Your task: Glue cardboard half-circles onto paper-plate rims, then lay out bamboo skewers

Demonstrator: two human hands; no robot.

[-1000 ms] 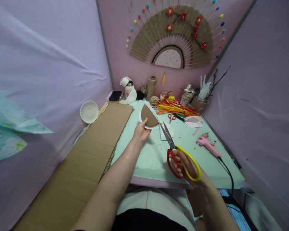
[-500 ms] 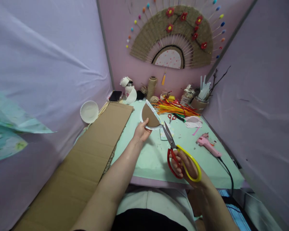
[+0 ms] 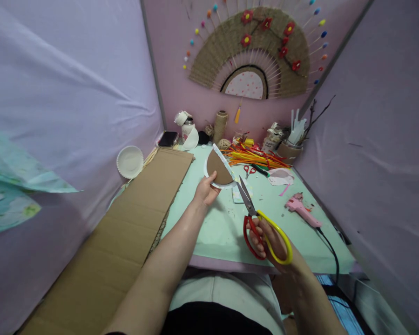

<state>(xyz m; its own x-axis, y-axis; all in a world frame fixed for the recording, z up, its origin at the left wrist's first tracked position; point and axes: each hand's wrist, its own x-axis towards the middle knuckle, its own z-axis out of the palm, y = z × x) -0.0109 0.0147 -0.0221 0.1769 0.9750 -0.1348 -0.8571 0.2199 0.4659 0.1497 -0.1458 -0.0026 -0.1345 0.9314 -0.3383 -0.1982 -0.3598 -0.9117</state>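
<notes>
My left hand grips a brown cardboard half-circle by its curved lower edge, thumb on the face. A white border with some pale print runs around the piece. In my right hand is a large pair of scissors with one red and one yellow handle. Their blades are slightly apart and point up toward the lower right corner of the half-circle; whether they touch it I cannot tell. Under that corner a small patterned fabric piece lies on the table.
A long cardboard sheet covers the left side. At the right rests a pink glue gun with its cord. Small red scissors, orange and yellow strips, a twine spool and a phone lie toward the back.
Both hands, the half-circle and the scissors have shifted only very slightly to the right. The grips look the same.
</notes>
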